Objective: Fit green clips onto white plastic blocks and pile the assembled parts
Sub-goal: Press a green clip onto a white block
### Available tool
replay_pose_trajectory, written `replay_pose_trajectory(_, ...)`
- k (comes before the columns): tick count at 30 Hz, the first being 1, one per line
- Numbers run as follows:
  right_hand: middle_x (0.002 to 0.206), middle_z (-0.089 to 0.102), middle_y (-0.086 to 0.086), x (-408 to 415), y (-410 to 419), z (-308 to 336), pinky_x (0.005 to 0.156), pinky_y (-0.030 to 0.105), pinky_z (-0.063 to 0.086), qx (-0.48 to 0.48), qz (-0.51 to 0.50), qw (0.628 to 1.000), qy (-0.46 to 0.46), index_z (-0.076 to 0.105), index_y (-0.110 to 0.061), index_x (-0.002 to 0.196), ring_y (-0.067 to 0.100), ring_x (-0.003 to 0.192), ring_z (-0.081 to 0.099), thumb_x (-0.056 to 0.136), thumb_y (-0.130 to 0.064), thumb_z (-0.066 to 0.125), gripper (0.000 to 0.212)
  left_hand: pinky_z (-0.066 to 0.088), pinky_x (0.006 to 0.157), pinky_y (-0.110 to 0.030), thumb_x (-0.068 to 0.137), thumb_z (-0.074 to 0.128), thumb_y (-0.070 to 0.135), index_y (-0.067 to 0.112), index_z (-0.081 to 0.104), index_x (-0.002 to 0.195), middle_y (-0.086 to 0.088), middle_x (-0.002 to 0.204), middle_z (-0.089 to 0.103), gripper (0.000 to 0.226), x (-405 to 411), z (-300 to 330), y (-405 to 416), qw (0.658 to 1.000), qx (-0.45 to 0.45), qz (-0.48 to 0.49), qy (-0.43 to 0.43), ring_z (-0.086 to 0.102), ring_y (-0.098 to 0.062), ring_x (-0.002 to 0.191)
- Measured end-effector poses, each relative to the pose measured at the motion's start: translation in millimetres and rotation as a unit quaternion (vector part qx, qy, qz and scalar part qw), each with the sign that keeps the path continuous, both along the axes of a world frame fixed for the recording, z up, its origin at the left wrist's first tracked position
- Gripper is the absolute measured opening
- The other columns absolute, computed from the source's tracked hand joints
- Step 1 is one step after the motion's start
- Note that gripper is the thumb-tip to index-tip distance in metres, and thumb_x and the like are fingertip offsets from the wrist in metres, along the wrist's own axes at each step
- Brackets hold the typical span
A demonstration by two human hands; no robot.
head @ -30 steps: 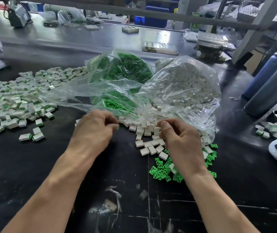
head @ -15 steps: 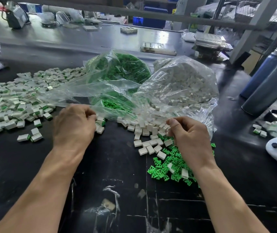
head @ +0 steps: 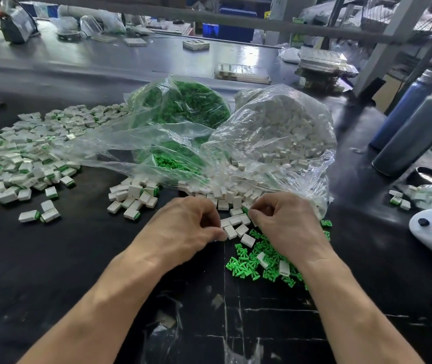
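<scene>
Left hand (head: 183, 227) back from assembled pile (head: 12, 158), now close to right hand (head: 285, 224) just in front of white-block bag (head: 275, 137). Left fingers pinch white block (head: 230, 231); right fingers curled, contents unclear. Loose green clips (head: 249, 264) under right wrist.

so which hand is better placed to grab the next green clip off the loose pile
Right. The right hand sits directly above the loose green clips, its wrist over them. The left hand is beside the white blocks, farther from the clips.
</scene>
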State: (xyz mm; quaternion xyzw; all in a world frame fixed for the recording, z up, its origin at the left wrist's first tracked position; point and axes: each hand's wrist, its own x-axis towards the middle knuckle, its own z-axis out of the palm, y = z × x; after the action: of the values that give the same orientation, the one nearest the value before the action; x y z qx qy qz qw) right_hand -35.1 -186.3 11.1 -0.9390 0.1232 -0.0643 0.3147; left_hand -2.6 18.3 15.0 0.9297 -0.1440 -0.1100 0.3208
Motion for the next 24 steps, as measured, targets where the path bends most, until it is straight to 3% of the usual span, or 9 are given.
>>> replay_pose_trajectory(3,0.098,0.071,-0.013,6,8,-1,0.094,0.04,0.057,-0.052,-0.017,0.998,0.018,0.077,-0.031,0.095,0.012,0.096,0.066,0.094,-0.043,0.073,0.013,0.044,0.071,-0.024,0.078,0.086,0.049,0.038,0.068,0.081,0.018,0.083,0.065,0.021,-2,1,-4,1.0,0.019,-0.005,-0.007,0.058,0.003,0.079)
replay_pose_trajectory(10,0.092,0.069,-0.013,12,14,-1,0.092,0.037,0.055,-0.084,-0.048,0.995,0.033,0.073,-0.03,0.092,0.014,0.093,0.065,0.094,-0.044,0.072,0.013,0.045,0.077,-0.024,0.082,0.083,0.047,0.039,0.065,0.083,0.019,0.087,0.06,0.019,-1,-5,-4,0.999,0.035,-0.016,-0.036,0.054,0.004,0.085)
replay_pose_trajectory(17,0.09,0.07,-0.012,16,20,-1,0.085,0.033,0.051,-0.101,-0.066,0.992,0.047,0.071,-0.03,0.09,0.015,0.09,0.067,0.095,-0.043,0.068,0.014,0.044,0.071,-0.019,0.083,0.082,0.043,0.037,0.064,0.083,0.018,0.087,0.062,0.019,2,-8,-2,0.999,0.026,-0.023,-0.03,0.057,0.004,0.082)
replay_pose_trajectory(21,0.086,0.067,-0.012,13,20,0,0.087,0.036,0.053,-0.082,-0.062,0.994,0.029,0.068,-0.028,0.087,0.015,0.087,0.066,0.095,-0.042,0.067,0.016,0.037,0.061,-0.013,0.083,0.081,0.046,0.039,0.063,0.084,0.019,0.081,0.063,0.019,2,-6,2,0.999,-0.013,-0.015,-0.036,0.057,0.01,0.076)
replay_pose_trajectory(24,0.085,0.066,-0.011,8,15,-2,0.084,0.037,0.055,-0.035,-0.041,0.999,-0.008,0.064,-0.028,0.086,0.013,0.084,0.065,0.096,-0.039,0.069,0.015,0.043,0.065,-0.016,0.083,0.083,0.042,0.04,0.065,0.087,0.017,0.08,0.066,0.018,3,-5,5,0.996,-0.084,-0.002,-0.039,0.06,0.005,0.075)
